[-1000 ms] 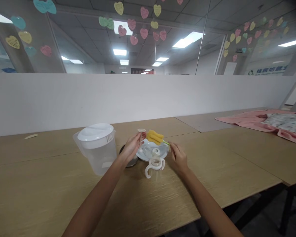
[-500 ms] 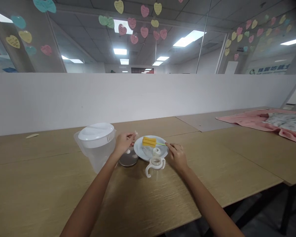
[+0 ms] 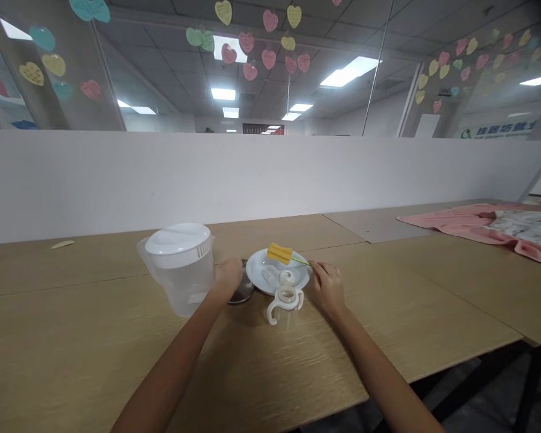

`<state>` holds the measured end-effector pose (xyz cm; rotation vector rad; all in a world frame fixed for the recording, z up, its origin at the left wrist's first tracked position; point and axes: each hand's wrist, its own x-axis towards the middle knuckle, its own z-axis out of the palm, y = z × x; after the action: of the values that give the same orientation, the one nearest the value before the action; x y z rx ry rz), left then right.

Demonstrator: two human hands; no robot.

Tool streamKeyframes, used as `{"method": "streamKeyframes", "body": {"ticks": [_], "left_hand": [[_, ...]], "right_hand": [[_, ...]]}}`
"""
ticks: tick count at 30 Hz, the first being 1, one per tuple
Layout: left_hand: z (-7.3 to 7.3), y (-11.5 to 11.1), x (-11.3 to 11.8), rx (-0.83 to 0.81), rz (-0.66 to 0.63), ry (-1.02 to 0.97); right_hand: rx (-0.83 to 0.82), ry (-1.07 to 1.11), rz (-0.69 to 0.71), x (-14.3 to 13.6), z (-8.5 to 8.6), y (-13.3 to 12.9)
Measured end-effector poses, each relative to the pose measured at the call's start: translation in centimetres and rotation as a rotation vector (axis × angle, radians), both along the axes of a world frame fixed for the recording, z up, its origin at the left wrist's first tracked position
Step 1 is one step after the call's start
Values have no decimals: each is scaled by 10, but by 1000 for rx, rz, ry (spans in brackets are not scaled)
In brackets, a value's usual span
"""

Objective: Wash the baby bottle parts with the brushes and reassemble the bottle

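Observation:
My right hand is closed on the thin green handle of a yellow sponge brush. The sponge head hovers over the far part of a white plate. On that plate lie a clear piece and a white ring-like cap. My left hand is over the left side of a round dark metal dish, close to the pitcher; its fingers are turned away and hidden. A clear baby bottle with white side handles stands upright and uncapped before the plate.
A clear plastic pitcher with a white lid stands left of my left hand. A pink cloth with a patterned one on it lies far right. A flat pale piece lies far left. Behind the table rises a white wall.
My left hand has come down from beside the plate to the metal dish, and the small whitish thing at its fingertips no longer shows. The sponge has shifted slightly up and right.

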<state>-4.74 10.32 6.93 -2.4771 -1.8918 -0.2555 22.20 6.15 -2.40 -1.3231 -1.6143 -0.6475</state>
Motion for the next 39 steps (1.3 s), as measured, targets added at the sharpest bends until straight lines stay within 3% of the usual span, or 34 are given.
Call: {"method": "streamKeyframes", "body": {"ticks": [4,7,9,12,15,22,28,34,39], "left_hand": [[5,-17,21,80,-196,-14],[-1,-27,32,46,-383,-16],[-8,-29,35,31,-424,-15],[-14,-27,35,38,-421,-31],[-11,-26,33,60,-388,-67],[16,-30,24,126,-343,-334],[37,-33,12,162,-323,-347],[46,-41,12,75,-522,-516],[47,-50,21,-97,-416,-616]], "right_hand": [[-3,52,2,1,-1,1],[-13,77,5,1,-1,1],[-14,91,2,0,-1,1],[-15,100,-6,0,0,0],[0,111,-2,-1,1,-1],[100,100,102,-3,5,-6],[120,26,65,-2,9,-9],[181,-101,102,-5,15,-15],[237,-80,77,-3,11,-17]]}}
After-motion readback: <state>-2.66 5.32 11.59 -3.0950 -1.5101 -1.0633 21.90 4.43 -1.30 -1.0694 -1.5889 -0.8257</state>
